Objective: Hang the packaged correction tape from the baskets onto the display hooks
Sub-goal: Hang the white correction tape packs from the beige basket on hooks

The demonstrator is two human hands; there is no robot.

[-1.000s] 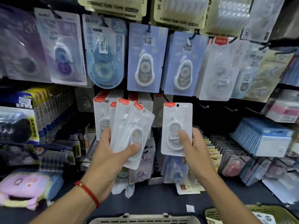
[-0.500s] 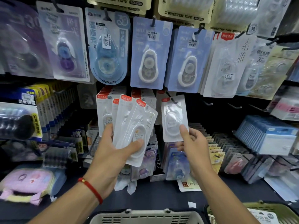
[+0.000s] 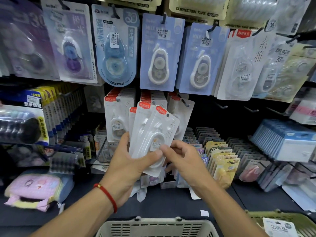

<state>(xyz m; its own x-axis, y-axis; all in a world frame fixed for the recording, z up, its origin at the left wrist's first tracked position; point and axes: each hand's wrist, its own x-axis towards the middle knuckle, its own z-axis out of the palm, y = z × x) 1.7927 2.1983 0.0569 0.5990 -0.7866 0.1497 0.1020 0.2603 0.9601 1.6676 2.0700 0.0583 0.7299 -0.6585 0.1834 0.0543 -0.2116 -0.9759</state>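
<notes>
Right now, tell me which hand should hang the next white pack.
Right. The right hand already pinches the front pack and nears the hook; the left hand grips the whole fan.

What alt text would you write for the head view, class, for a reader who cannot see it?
A left hand holds a fan of white packs before hooks hung with correction tape, while the right hand pinches the front pack's lower edge. A basket sits below.
</notes>
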